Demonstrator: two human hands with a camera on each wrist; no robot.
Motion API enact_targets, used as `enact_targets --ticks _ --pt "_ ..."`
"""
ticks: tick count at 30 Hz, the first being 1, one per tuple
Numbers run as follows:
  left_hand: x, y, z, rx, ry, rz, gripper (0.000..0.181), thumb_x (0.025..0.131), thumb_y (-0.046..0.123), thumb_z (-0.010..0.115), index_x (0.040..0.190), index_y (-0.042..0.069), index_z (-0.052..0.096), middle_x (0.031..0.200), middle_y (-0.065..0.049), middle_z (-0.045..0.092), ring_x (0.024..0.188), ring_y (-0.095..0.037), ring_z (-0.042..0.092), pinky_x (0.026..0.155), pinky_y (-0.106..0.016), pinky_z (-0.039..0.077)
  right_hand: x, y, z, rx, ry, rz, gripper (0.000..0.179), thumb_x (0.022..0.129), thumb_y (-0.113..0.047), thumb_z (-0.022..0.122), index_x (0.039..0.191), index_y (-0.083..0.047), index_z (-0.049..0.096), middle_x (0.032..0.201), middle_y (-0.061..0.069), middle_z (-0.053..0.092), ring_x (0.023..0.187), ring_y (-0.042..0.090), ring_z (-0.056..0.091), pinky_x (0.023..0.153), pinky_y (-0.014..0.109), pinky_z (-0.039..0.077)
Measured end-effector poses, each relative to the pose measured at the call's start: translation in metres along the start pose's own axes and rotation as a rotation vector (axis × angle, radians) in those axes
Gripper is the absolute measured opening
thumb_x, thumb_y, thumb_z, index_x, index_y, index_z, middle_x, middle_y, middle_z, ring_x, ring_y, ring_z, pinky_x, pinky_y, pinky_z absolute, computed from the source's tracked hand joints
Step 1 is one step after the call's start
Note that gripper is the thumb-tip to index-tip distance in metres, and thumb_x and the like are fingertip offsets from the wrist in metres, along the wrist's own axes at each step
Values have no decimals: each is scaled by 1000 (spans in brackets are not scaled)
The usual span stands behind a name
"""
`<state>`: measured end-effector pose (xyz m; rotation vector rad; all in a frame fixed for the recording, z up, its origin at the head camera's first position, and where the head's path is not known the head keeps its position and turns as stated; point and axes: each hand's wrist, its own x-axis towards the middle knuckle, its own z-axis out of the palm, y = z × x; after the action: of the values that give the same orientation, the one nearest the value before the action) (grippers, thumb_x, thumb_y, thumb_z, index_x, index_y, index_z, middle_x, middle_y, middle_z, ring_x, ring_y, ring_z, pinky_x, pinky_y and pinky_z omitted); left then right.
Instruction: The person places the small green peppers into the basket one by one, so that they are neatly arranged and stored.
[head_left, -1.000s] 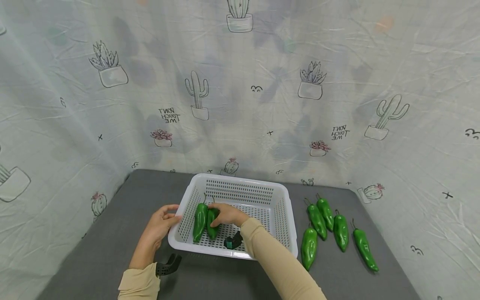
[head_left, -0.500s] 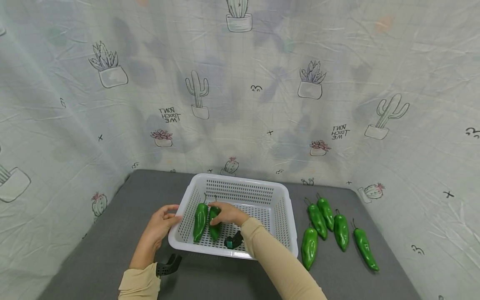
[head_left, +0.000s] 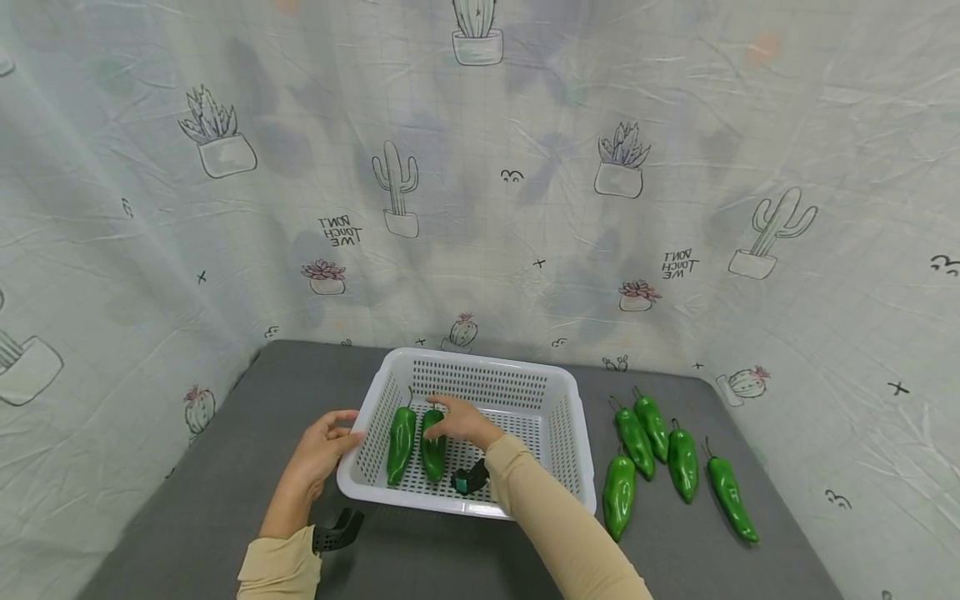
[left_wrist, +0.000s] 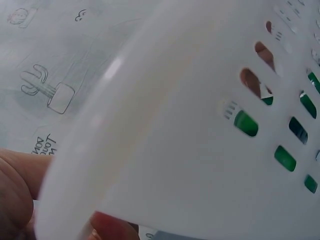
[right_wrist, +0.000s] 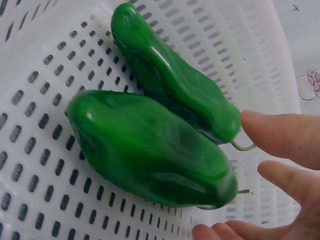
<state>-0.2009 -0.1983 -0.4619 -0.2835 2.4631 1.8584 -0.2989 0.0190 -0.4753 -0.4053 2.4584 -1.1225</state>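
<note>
Inside the white basket (head_left: 480, 359), two green peppers (head_left: 401, 447); five loose peppers (head_left: 682, 465) seemingly remain; right hand (head_left: 462, 420) wide-fingered, left hand (head_left: 322, 450) gripping the basket.

Soft light leaves a dim shadow on the worktop (head_left: 420, 554), head view's lower centre; glare streaks the peppers (right_wrist: 150, 147); the left wrist view blurs the basket (left_wrist: 120, 100).

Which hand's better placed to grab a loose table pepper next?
Probably the right hand: its fingers are spread and seem to grip nothing, and the loose peppers lie right of the basket. The left hand grips the basket at its left end, farther from them.
</note>
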Motion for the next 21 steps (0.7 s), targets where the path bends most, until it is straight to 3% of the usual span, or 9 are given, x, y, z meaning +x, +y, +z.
enact_targets --ticks 4,10,21 --pt "0 1 0 3 1 0 46 94 6 56 136 -3 40 113 -29 59 93 -29 64 72 -39 52 -1 0 -5 36 47 -11 62 80 -19 74 137 -16 50 144 15 44 130 36 42 100 53 39" --pt "0 0 0 -2 -2 3 46 93 5 55 136 -3 40 114 -30 59 93 -29 65 73 -39 52 -8 -3 -18 107 55 -41 59 83 -18 72 137 -10 49 140 23 46 127 38 45 97 52 42" --pt "1 -1 -1 -14 -9 9 46 93 6 55 136 -3 40 114 -30 59 94 -32 65 74 -40 53 -22 14 -51 193 118 -21 59 85 -23 70 139 -14 47 138 16 49 128 33 46 99 50 41"
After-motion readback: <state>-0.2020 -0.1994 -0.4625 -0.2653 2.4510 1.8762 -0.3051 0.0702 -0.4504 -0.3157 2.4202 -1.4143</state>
